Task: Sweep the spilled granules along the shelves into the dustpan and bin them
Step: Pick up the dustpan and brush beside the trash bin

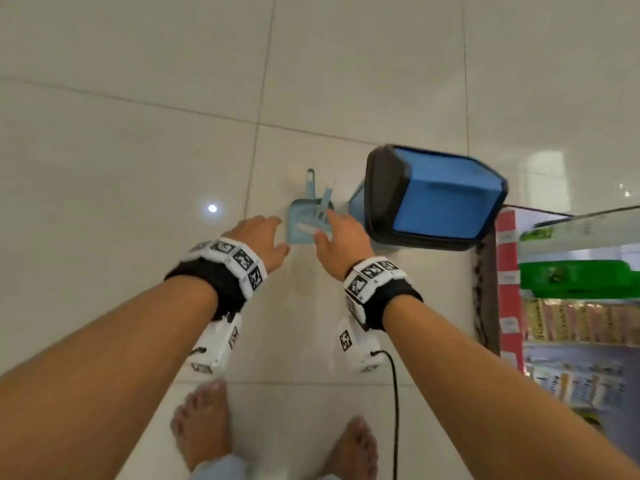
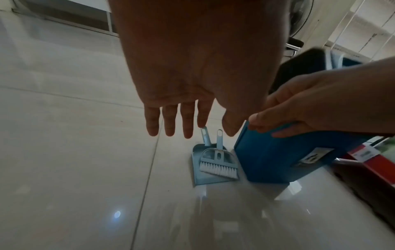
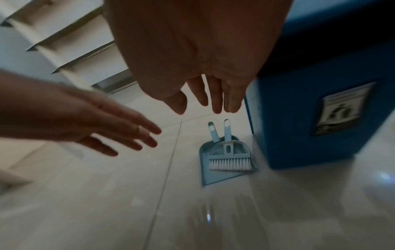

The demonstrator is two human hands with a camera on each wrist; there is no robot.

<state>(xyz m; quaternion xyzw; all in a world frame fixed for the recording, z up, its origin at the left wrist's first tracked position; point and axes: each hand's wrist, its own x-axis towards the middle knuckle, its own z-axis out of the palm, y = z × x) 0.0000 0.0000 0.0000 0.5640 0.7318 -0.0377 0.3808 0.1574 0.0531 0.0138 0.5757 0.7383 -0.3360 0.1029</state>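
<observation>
A light blue dustpan (image 1: pixel 294 216) (image 2: pixel 198 177) (image 3: pixel 213 177) lies flat on the pale tiled floor, handle pointing away from me. A matching small brush (image 1: pixel 308 227) (image 2: pixel 218 166) (image 3: pixel 229 163) with white bristles lies on top of it. Right beside them stands a blue bin (image 1: pixel 443 199) (image 2: pixel 278 160) (image 3: pixel 299 118) with a black lid. My left hand (image 1: pixel 266 237) (image 2: pixel 177 121) hovers just left of the dustpan, fingers straight and empty. My right hand (image 1: pixel 332 230) (image 3: pixel 209 99) hovers over the brush end, fingers extended, holding nothing. I see no granules.
Stocked shelves (image 1: pixel 571 317) with a red upright run along the right, close behind the bin. My bare feet (image 1: pixel 201 420) stand on the tiles below my arms, and a black cable (image 1: pixel 394 410) hangs from the right wrist. Open tiled floor stretches left and ahead.
</observation>
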